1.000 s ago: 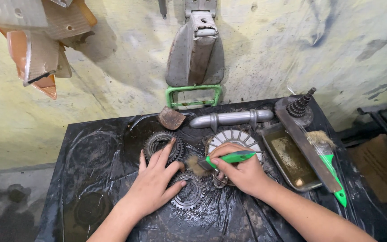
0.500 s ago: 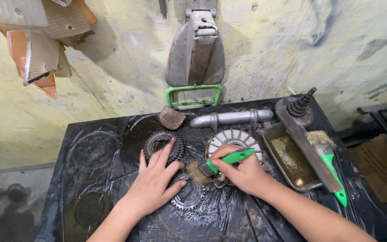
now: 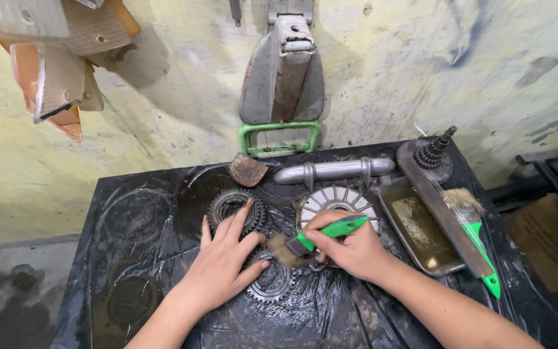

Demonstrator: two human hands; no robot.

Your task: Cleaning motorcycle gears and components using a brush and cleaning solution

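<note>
resting flat with fingers spread, the left hand (image 3: 223, 268) presses on a small gear (image 3: 270, 279) lying on the black table (image 3: 130, 213), its fingertips reaching the larger sprocket (image 3: 235, 210) behind. the right hand (image 3: 350, 249) is clenched around the green handle of a brush (image 3: 321, 232), bristles down at the gear's upper edge, just beside the left thumb. compared with a second ago the brush head has shifted left, from the finned disc (image 3: 337, 197) toward the gear, and the left fingers have closed in a little; judged from this, scrubbing of the gear teeth is under way and the gear is pinned firmly enough not to slide. behind the hands lie a rusty scrap (image 3: 247, 170) and a grey metal handle bar (image 3: 334, 170). to the right sits a shallow tray (image 3: 421, 226) of murky fluid with a flat bar (image 3: 444, 216) laid across it, a second green brush (image 3: 476, 232) beside it, and a stepped cog stack (image 3: 433, 155) at the far corner. the sheet covering the table is wet and oily.
</note>
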